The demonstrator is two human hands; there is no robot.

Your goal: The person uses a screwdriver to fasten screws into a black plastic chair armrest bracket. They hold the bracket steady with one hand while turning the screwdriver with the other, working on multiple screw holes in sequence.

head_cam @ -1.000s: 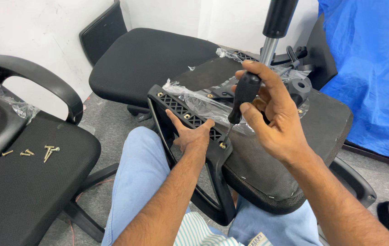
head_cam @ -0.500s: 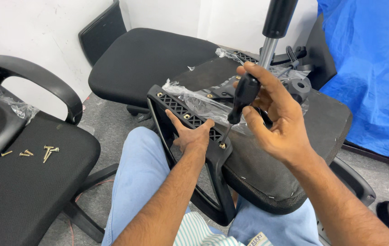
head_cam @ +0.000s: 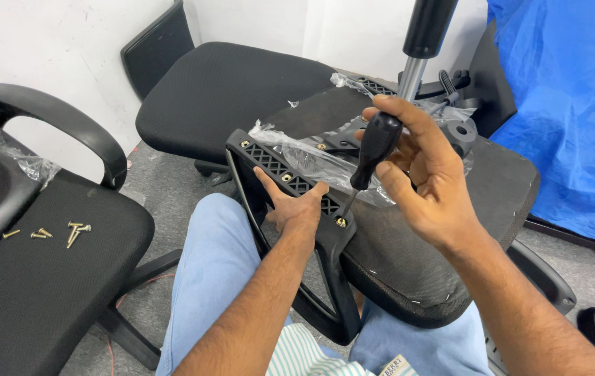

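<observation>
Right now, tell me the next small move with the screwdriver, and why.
Probably keep turning the screwdriver in the right hand. Its tip sits in the brass screw at the armrest bracket's near end, and the left hand braces that bracket against the seat underside.

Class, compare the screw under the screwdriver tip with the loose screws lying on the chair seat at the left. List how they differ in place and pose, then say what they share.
1. The screw under the screwdriver sits in a hole of the black armrest bracket; the loose screws lie on the fabric seat.
2. The bracket screw shows only its head; the loose screws lie on their sides, shafts showing.
3. The screwdriver, in the right hand, meets the bracket screw; nothing touches the loose screws.

Both look brass-coloured.
</observation>
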